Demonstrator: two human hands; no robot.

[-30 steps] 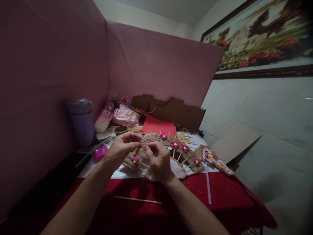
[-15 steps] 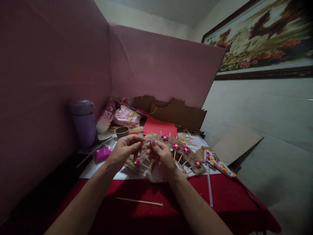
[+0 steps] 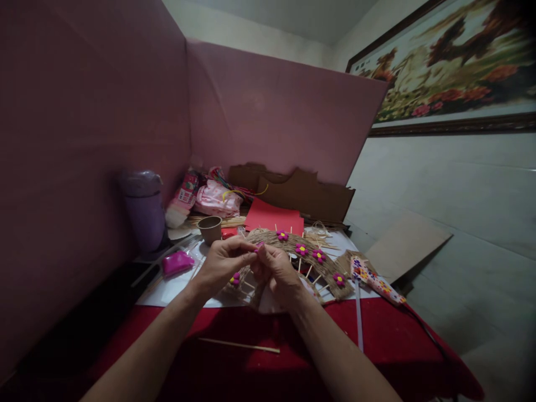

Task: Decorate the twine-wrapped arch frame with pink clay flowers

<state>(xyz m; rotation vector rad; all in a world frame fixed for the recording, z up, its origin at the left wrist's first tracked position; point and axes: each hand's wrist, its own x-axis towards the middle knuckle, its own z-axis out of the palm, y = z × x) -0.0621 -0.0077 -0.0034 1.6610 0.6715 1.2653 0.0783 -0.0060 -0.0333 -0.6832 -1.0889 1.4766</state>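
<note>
Fingertips of my left hand [image 3: 221, 265] and my right hand [image 3: 278, 273] meet over the table, pinching a small magenta piece of what looks like modelling clay [image 3: 259, 245] between them. Below and behind them lies a curved twine-wrapped piece [image 3: 272, 239] with thin sticks across its inner side. Magenta flowers with yellow centres [image 3: 301, 249] sit along its band, and part of it is hidden by my hands. A bag of magenta clay [image 3: 178, 263] rests left of my left hand.
A wooden stick [image 3: 238, 345] lies on the red cloth [image 3: 368, 329] in front. To the right is a flower-patterned glue gun [image 3: 377, 281] with a cord. A brown cup [image 3: 210, 229], red paper [image 3: 274, 216] and a purple tumbler [image 3: 144, 212] stand or lie farther back.
My left hand has come right and slightly down, so its fingertips now touch the magenta piece at my right fingertips. Before, a gap showed between the hands.
</note>
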